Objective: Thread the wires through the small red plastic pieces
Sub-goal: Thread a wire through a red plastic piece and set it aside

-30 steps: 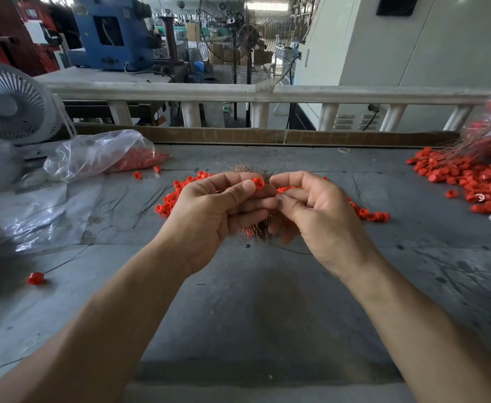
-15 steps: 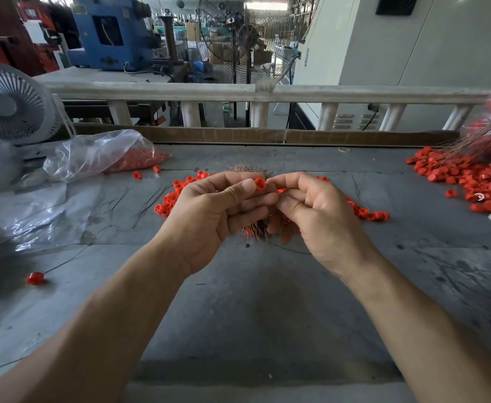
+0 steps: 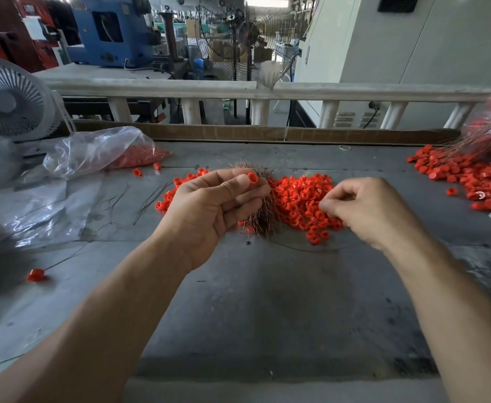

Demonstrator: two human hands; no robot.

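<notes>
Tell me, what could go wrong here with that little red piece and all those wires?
1. The left hand pinches one red piece only at its fingertips while also holding the wire bundle; the piece could slip and drop into the pile.
2. The bundle's loose ends fan out, so wires could snag or slide free.
3. The right hand is curled over the pile; whether it holds a wire is unclear, and it might scatter pieces across the table.
</notes>
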